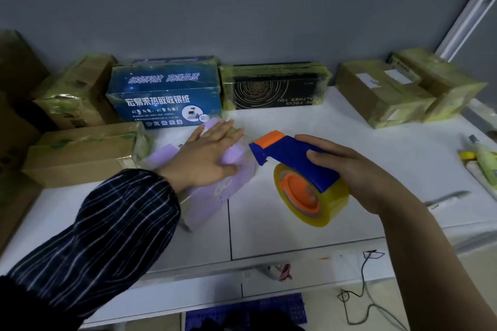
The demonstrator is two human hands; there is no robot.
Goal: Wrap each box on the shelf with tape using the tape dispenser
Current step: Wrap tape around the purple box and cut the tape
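A pale purple box (215, 196) lies on the white shelf top (295, 228) at centre left. My left hand (209, 153) rests flat on top of it, fingers spread, pressing it down. My right hand (347, 172) grips the blue handle of the tape dispenser (298, 161), which has an orange cutter head and a yellowish tape roll (322, 204). The cutter head sits just right of the purple box's far corner, close to my left fingertips. A strip of clear tape seems to run from the dispenser to the box.
Along the wall stand taped boxes: brown cartons (80, 153) at the left, a blue printed box (164, 94), a black box (277, 88), and brown cartons (382, 94) at the right. A knife (446, 197) and small items (481, 161) lie at the right edge. Cables (363, 290) hang below the shelf.
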